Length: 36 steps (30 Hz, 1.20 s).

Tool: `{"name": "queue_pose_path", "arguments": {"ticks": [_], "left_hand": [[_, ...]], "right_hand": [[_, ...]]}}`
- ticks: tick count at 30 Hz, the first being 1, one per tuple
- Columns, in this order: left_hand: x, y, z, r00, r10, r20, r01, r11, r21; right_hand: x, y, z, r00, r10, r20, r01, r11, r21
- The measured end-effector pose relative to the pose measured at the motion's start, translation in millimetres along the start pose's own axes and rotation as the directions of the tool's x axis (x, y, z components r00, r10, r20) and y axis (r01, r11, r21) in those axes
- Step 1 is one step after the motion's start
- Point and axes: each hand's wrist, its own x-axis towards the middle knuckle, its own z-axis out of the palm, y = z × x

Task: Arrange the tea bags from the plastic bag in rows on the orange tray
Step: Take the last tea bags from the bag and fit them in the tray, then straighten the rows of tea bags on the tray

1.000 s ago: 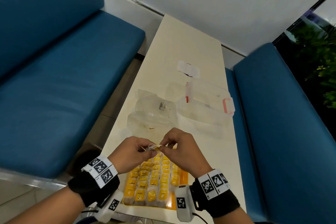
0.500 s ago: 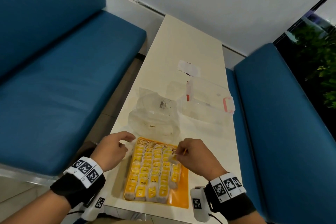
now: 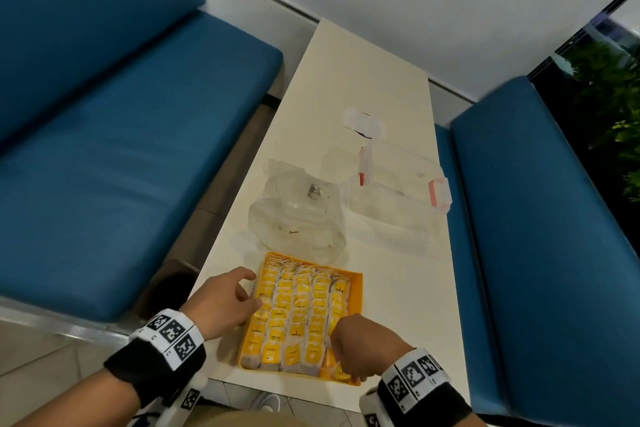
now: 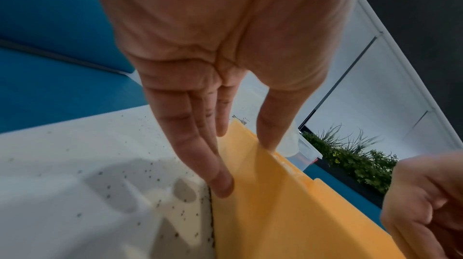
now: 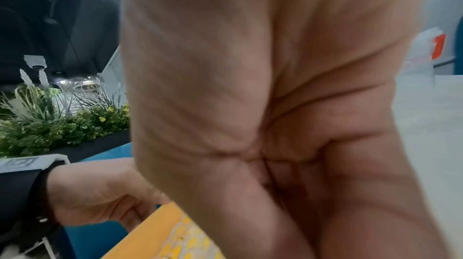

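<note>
A narrow cream table [image 3: 363, 87] runs between two blue padded benches [image 3: 114, 163] below a white wall. From the head view, the flat orange plastic tray [image 3: 356, 302] sits at the near end, packed with rows of yellow-tagged tea bags [image 3: 298, 308]; two tags read "RELAX". The crumpled clear plastic bag [image 3: 298, 215] just beyond looks nearly empty — so the task seems almost done. A clear lidded box with red clips [image 3: 398, 191] lies beside it. The right hand [image 3: 363, 343] is curled over the tray's near right corner, probably setting a bag into the last row.

The left wrist view shows the left hand [image 4: 225, 65] with straight fingers [image 4: 220, 182] touching the tray's outer wall, likely steadying it.

In the right wrist view the palm fills the frame — what the curled fingers pinch I cannot tell.
</note>
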Motion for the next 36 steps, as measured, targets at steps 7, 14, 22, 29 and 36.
{"name": "queue_pose_path", "arguments": {"ticks": [7,14,22,29,36], "left_hand": [[0.2,1.7,1.7,1.0,0.007,-0.005,-0.007,0.999,-0.036],[1.0,-2.1,2.4,1.0,0.019,-0.005,-0.019,0.998,-0.056],[-0.7,-2.7,0.4,1.0,0.017,0.011,-0.016,0.998,-0.063],[-6.5,1.5,-3.0,0.999,0.001,0.043,0.005,0.99,-0.14],[-4.9,12.1,8.5,0.999,0.008,0.053,-0.001,0.99,-0.142]], "right_hand": [[23.1,-7.4,-8.6,0.997,0.07,-0.032,-0.071,0.997,-0.022],[43.0,-7.1,-1.1,0.973,0.151,-0.172,-0.144,0.988,0.052],[32.6,6.4,3.3,0.895,0.288,-0.342,-0.175,0.93,0.325],[9.8,45.8,25.0,0.773,0.503,-0.385,-0.186,0.761,0.621],[19.1,55.4,47.2,0.803,0.484,-0.348,-0.088,0.673,0.734]]}}
